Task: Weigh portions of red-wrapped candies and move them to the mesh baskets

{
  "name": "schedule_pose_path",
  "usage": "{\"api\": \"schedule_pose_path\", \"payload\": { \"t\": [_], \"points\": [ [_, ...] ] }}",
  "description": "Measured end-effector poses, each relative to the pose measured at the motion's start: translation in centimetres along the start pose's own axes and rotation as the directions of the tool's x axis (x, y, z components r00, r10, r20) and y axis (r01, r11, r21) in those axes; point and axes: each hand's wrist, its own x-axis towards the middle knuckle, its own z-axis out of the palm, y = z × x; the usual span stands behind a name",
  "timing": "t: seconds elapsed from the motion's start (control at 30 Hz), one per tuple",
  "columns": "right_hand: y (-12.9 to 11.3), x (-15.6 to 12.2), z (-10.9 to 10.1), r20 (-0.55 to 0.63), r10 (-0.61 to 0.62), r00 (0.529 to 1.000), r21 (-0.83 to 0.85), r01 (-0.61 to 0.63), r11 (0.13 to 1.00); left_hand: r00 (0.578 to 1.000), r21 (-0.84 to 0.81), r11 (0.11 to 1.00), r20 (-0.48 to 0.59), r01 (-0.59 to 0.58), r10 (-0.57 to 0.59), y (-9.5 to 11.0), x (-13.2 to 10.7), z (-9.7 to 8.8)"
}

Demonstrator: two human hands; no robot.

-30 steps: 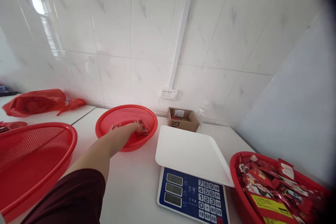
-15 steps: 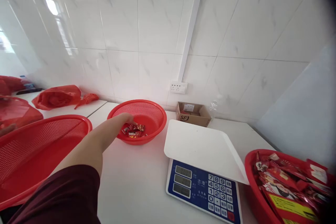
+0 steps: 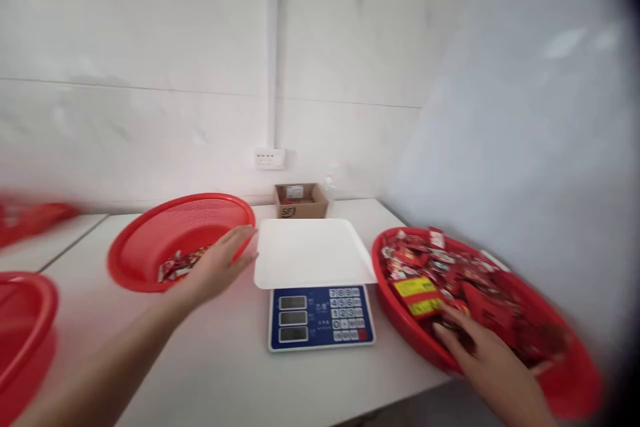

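My left hand (image 3: 220, 267) is empty, its fingers stretched and apart, between the middle red plastic basket (image 3: 150, 233) and the white weighing tray (image 3: 310, 253). A small pile of red snack packets (image 3: 175, 267) lies in that basket, partly behind the hand. Over the right red basket (image 3: 410, 327), full of similar packets, is my right hand (image 3: 485, 360). Its thumb and fingers are spread among the packets, close to a yellow-and-red packet (image 3: 423, 295). Motion blurs the fingertips. Between the baskets stands a blue digital scale (image 3: 320, 317) with nothing on its tray.
An open cardboard box (image 3: 300, 207) stands behind the scale, against the tiled wall. Another red basket (image 3: 30, 320) is cut off at the left edge. Blurred red plastic bags (image 3: 40, 220) lie further back. A pale sheet (image 3: 525, 133) rises along the right side.
The view has turned right. My left hand has come out of the middle basket toward the scale. My right hand has come into view at the right basket.
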Motion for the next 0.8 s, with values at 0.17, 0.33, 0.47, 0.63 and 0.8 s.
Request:
{"api": "schedule_pose_path", "payload": {
  "t": [0.17, 0.33, 0.47, 0.63, 0.8],
  "points": [
    [-2.8, 0.4, -1.9, 0.163, 0.092, 0.982, 0.037, -0.1, 0.994, 0.859, -0.08, 0.88, -0.277, -0.468, 0.432, 5.7, -4.8, 8.7],
    [-3.1, 0.7, -2.2, 0.189, 0.061, 0.98, 0.005, -0.063, 0.998, 0.854, -0.134, 0.885, -0.36, -0.447, 0.376, 6.2, -5.9, 10.9],
    [-2.7, 1.3, -2.4, 0.167, 0.072, 0.983, -0.063, -0.062, 0.996, 0.861, -0.149, 0.935, -0.456, -0.323, 0.225, 4.0, -5.1, 10.4],
    [-4.6, 2.9, -3.7, 0.097, 0.106, 0.99, -0.084, -0.098, 0.992, 0.89, -0.192, 0.96, -0.445, -0.204, 0.101, 2.8, -4.6, 11.4],
    [-7.9, 4.7, -3.6, 0.263, -0.033, 0.964, -0.147, 0.073, 0.986, 0.913, -0.221, 0.954, -0.394, -0.203, 0.103, 2.9, -4.8, 12.6]
  ]
}}
